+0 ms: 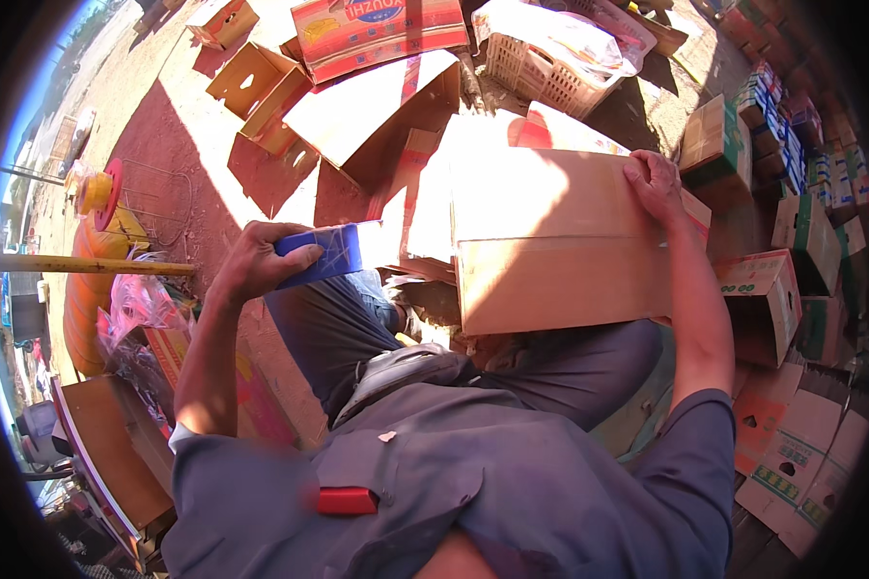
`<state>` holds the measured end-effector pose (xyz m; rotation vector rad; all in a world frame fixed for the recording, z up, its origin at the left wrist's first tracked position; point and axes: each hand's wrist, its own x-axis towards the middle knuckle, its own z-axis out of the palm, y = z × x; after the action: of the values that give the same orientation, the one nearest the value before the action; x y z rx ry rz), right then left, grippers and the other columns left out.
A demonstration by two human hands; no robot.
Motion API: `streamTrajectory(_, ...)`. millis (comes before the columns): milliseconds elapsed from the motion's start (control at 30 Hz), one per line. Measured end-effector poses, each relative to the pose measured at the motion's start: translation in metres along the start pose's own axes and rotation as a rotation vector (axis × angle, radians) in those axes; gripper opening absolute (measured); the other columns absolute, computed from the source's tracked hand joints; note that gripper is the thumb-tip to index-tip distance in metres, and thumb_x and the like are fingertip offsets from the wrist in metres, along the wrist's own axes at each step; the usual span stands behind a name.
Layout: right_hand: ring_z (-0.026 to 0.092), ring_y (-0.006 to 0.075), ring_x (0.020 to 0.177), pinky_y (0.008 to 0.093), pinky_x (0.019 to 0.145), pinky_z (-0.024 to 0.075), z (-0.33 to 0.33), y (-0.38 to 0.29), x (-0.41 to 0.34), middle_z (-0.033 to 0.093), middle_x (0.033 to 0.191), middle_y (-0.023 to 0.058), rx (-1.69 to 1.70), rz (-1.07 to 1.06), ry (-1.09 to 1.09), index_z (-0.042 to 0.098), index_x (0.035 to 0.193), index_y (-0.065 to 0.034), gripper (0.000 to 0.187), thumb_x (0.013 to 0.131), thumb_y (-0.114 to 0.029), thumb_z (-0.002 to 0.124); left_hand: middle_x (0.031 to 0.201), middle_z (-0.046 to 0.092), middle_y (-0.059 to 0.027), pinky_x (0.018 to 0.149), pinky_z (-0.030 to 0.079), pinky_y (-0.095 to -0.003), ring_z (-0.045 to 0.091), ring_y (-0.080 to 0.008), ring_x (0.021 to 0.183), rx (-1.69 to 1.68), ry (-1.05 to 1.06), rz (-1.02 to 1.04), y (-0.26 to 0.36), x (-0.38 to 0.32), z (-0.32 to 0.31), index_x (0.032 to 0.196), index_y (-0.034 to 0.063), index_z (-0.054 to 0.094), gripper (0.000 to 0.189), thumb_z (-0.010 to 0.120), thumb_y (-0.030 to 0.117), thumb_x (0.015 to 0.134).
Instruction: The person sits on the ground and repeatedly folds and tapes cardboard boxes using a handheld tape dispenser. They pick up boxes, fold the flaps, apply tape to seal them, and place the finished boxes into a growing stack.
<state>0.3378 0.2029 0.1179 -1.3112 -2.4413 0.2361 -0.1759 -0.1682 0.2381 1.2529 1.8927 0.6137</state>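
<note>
My left hand (275,257) is wrapped around a flat blue block-like object (329,252) with pale streaks across it. Its far end is lost in glare, so I cannot tell exactly what it is. A plain brown cardboard box (550,282) rests over my right leg, half in sunlight and half in shade. A horizontal seam runs across its near face. At the box's upper right corner, my right hand (655,184) grips the edge, thumb on the near face and fingers behind. A gap separates the blue object from the box's left side.
Open cartons (376,108) and a red printed carton (384,32) lie ahead. A plastic crate (543,76) stands beyond. Stacked boxes (717,145) line the right, with flattened cardboard (789,449) below. A yellow pole (94,265) and a bundle of plastic strips (141,304) are at left.
</note>
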Motion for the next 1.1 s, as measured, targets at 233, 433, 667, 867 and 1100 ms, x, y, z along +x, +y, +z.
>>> streamTrajectory(233, 0.037, 0.0319, 0.142, 0.0562, 0.113, 0.0308, 0.020, 0.000, -0.014, 0.049, 0.146, 0.0075, -0.133, 0.033, 0.050, 0.053, 0.137, -0.0170, 0.050, 0.097, -0.047, 0.058, 0.098, 0.075, -0.0207, 0.083, 0.057, -0.0381, 0.074, -0.0324, 0.088, 0.333, -0.061, 0.130, -0.012, 0.076, 0.101, 0.111, 0.0023, 0.074, 0.053, 0.074, 0.047, 0.082)
streamTrajectory(433, 0.017, 0.0352, 0.154, 0.0697, 0.114, 0.0240, 0.031, -0.079, -0.053, 0.022, 0.166, 0.0071, -0.188, 0.178, 0.031, 0.031, 0.157, -0.0201, 0.068, 0.099, -0.049, 0.051, 0.120, 0.066, -0.0277, 0.097, 0.054, -0.0434, 0.068, -0.0360, 0.110, 0.627, -0.041, 0.095, -0.003, 0.096, 0.178, 0.111, 0.0130, 0.077, 0.054, 0.068, 0.058, 0.083)
streamTrajectory(667, 0.020, 0.0436, 0.151, 0.0631, 0.117, 0.0244, 0.010, -0.165, -0.153, 0.024, 0.163, 0.0184, -0.022, 0.226, -0.037, 0.035, 0.154, -0.0128, 0.075, 0.092, -0.038, 0.066, 0.094, 0.074, -0.0201, 0.082, 0.057, -0.0453, 0.072, -0.0363, 0.092, 0.576, 0.244, 0.107, 0.029, 0.092, 0.128, 0.104, 0.0086, 0.077, 0.043, 0.070, 0.048, 0.087)
streamTrajectory(867, 0.012, 0.0535, 0.150, 0.0565, 0.122, 0.0167, 0.023, -0.190, -0.243, 0.010, 0.158, 0.0404, 0.358, 0.628, 0.486, 0.012, 0.157, 0.0020, 0.102, 0.083, -0.021, 0.079, 0.106, 0.070, -0.0225, 0.088, 0.052, -0.0461, 0.066, -0.0395, 0.102, 0.368, 0.456, 0.524, 0.036, 0.149, 0.098, 0.112, 0.0034, 0.071, 0.037, 0.070, 0.034, 0.091)
streamTrajectory(1100, 0.020, 0.0512, 0.148, 0.0547, 0.122, 0.0200, 0.030, -0.174, -0.231, 0.017, 0.158, 0.0368, 0.423, 0.575, 0.621, 0.021, 0.155, 0.0011, 0.098, 0.079, -0.020, 0.080, 0.103, 0.072, -0.0177, 0.083, 0.054, -0.0433, 0.069, -0.0356, 0.096, 0.485, 0.096, 0.616, 0.052, 0.164, 0.105, 0.111, 0.0053, 0.072, 0.036, 0.067, 0.036, 0.093)
